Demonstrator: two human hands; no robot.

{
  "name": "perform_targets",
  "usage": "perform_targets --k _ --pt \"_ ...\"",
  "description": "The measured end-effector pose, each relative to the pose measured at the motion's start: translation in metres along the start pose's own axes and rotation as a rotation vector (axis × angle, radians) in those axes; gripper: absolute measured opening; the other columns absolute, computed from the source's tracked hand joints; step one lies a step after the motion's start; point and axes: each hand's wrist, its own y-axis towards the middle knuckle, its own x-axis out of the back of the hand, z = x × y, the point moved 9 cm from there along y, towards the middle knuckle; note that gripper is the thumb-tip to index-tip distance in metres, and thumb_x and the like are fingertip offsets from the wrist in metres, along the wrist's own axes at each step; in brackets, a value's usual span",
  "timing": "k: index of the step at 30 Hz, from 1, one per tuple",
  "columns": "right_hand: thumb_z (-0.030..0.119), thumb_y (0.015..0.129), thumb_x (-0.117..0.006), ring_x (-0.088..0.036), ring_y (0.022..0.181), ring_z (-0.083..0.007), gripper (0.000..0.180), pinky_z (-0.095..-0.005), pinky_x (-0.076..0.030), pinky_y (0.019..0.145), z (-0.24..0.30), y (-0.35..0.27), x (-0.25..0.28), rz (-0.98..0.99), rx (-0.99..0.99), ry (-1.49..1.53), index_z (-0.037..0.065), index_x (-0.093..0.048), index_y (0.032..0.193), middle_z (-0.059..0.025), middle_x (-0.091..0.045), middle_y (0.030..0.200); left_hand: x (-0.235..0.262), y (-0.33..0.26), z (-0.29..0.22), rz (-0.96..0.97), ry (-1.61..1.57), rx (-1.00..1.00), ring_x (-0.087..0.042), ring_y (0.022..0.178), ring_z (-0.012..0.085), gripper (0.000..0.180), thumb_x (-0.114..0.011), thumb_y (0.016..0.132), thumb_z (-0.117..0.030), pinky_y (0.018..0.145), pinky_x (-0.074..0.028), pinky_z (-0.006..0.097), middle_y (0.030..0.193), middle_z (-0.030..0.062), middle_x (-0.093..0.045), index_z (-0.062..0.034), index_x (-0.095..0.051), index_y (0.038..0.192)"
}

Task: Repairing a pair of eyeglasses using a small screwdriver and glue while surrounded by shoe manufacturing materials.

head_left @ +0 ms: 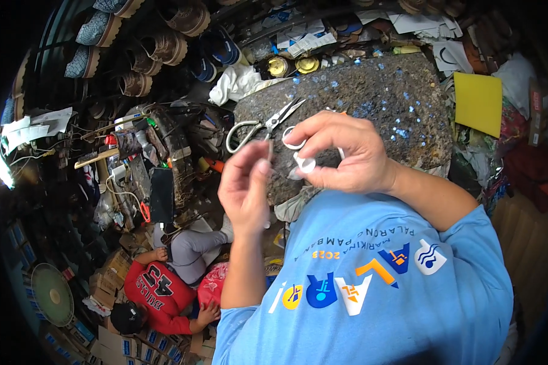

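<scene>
My right hand [353,149] curls its thumb and fingers round a white ring-shaped piece [305,164], with another white loop showing under the index finger. The exact kind of this white thing cannot be made out. Close by on the left, my left hand [245,185] is raised, thumb and fingers drawn together in a pinch. It is slightly blurred, and what lies between its fingertips is too small to name. Just beyond both hands, scissors [266,125] with pale handles lie partly spread on a dark, rough work block [341,85] speckled with blue.
Shoes [170,47] line racks at the upper left. Two yellow tins [307,64] and a crumpled white cloth [236,84] lie beyond the block; a yellow sheet [478,104] is at right. A cluttered bench [175,152] stands left. Below it sits another person in red [161,298].
</scene>
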Motion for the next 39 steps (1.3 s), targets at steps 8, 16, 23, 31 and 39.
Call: perform_targets --k 8,16,23,31,39 --pt "-0.002 0.07 -0.077 -0.069 0.077 -0.0192 0.021 -0.027 -0.056 0.067 -0.006 -0.008 0.051 -0.198 -0.001 -0.298 -0.001 -0.066 0.089 -0.0127 -0.069 0.088 0.03 0.027 0.019 0.173 1.353 -0.359 -0.058 0.111 0.0318 0.044 -0.06 0.074 0.003 0.094 -0.044 0.04 0.123 0.0152 -0.061 -0.0041 -0.063 0.117" --pt "0.0 0.073 -0.078 -0.068 0.077 -0.0153 0.018 -0.0247 -0.055 0.066 -0.011 -0.015 0.066 -0.254 -0.02 -0.345 0.001 -0.067 0.088 -0.0119 -0.07 0.09 0.018 0.047 0.016 0.376 1.301 -0.162 -0.06 0.102 0.0371 0.053 -0.057 0.069 0.002 0.087 -0.049 0.043 0.116 0.0187 -0.062 -0.0033 -0.06 0.122" --pt "-0.002 0.072 -0.079 -0.067 0.076 -0.0132 0.02 -0.0243 -0.056 0.068 -0.015 -0.015 0.072 -0.298 -0.066 -0.269 0.001 -0.067 0.088 -0.0108 -0.068 0.091 0.016 0.054 0.015 0.426 1.3 -0.044 -0.059 0.099 0.0391 0.068 -0.061 0.067 -0.001 0.089 -0.048 0.044 0.106 0.0203 -0.058 -0.0041 -0.05 0.134" --pt "-0.003 0.074 -0.078 -0.068 0.079 -0.0144 0.017 -0.0253 -0.057 0.068 -0.023 -0.018 0.077 -0.318 -0.096 -0.25 0.0 -0.066 0.087 -0.0109 -0.068 0.091 0.023 0.057 0.009 0.387 1.183 -0.082 -0.059 0.104 0.0372 0.062 -0.059 0.066 0.002 0.092 -0.047 0.043 0.106 0.0211 -0.062 -0.0048 -0.057 0.128" --pt "-0.005 0.072 -0.076 -0.068 0.083 -0.018 0.021 -0.0283 -0.056 0.072 -0.013 -0.01 0.076 -0.252 -0.048 -0.373 0.001 -0.065 0.089 -0.0119 -0.068 0.091 0.007 0.023 -0.097 0.419 0.861 -0.134 -0.059 0.06 0.0162 0.054 -0.063 0.062 0.003 0.059 -0.048 0.027 0.074 0.0097 -0.063 -0.0083 -0.07 0.114"
